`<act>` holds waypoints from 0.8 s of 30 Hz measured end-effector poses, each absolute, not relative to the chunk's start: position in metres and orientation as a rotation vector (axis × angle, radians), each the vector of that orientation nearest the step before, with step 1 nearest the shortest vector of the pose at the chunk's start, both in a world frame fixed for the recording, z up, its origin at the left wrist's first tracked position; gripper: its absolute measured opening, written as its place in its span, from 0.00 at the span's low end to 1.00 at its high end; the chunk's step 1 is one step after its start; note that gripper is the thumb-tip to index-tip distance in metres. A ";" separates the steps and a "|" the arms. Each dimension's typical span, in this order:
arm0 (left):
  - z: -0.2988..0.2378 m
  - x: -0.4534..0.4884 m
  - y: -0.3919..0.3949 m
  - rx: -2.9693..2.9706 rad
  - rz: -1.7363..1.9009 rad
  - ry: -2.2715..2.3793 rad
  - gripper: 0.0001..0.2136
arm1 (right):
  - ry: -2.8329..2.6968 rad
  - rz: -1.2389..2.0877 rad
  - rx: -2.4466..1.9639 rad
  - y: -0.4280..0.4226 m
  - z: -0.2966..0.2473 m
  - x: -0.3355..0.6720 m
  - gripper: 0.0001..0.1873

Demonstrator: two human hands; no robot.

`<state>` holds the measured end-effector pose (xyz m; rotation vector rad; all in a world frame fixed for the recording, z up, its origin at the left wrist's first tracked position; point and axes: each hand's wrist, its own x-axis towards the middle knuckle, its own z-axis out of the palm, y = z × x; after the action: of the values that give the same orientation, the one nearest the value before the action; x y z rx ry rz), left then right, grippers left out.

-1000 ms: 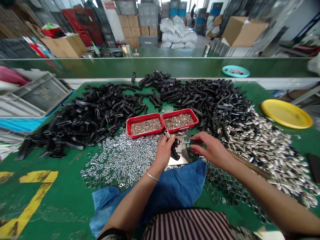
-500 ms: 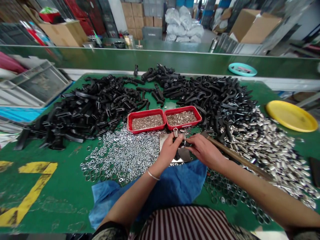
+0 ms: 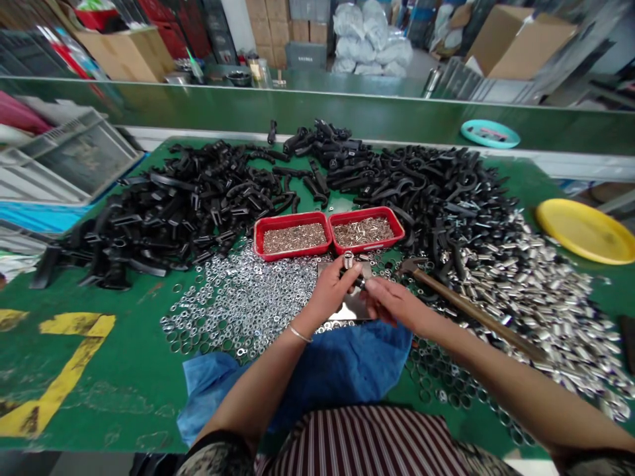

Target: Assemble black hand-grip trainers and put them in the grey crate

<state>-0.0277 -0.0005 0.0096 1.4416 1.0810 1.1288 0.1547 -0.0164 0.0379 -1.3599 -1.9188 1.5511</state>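
My left hand (image 3: 327,291) is closed around a small black part (image 3: 358,280) with a silver ribbed, coil-like end (image 3: 348,261) that sticks up past the thumb. The fingertips of my right hand (image 3: 394,304) pinch the near right end of the same part, where a bit of bright metal shows. Most of the part is hidden by my fingers. Below both hands lies a flat metal plate (image 3: 353,309), with a blue cloth (image 3: 342,360) in front of it.
Two red trays (image 3: 292,252) of small metal pins stand beyond my hands. Silver rings (image 3: 248,297) spread to the left, metal sleeves (image 3: 550,304) to the right. Black plastic parts (image 3: 169,211) are heaped behind. A hammer (image 3: 466,307) lies right; a yellow plate (image 3: 588,231) sits farther off.
My right hand has shifted slightly left and turned, its fingers curling more beneath the part. The black part has tilted in my left hand. The view has moved a little.
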 end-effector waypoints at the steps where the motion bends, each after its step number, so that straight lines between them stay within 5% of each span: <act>1: 0.008 -0.026 0.000 1.424 1.125 1.108 0.13 | -2.009 1.245 -1.425 -0.016 0.037 0.155 0.29; 3: 0.006 -0.024 0.000 1.452 1.157 1.173 0.13 | -2.058 0.904 -1.450 -0.016 0.034 0.153 0.26; 8: 0.008 -0.022 -0.001 1.761 1.276 1.135 0.10 | -1.823 1.680 -1.291 -0.017 0.027 0.149 0.34; 13: 0.009 -0.023 -0.003 1.747 1.287 1.158 0.09 | -1.645 1.637 -1.261 -0.017 0.027 0.151 0.25; 16: 0.010 -0.023 -0.004 1.782 1.273 1.132 0.09 | -1.602 1.972 -1.178 -0.018 0.029 0.152 0.30; 21: 0.013 -0.023 -0.007 1.785 1.234 1.172 0.09 | -1.758 1.415 -1.304 -0.023 0.025 0.154 0.23; 24: 0.013 -0.022 -0.006 1.850 1.177 1.193 0.09 | -1.692 1.673 -1.184 -0.028 0.016 0.155 0.28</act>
<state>-0.0220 -0.0059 0.0125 1.8503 1.1927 1.1766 0.1550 -0.0284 0.0157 -1.1840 -1.6925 1.6728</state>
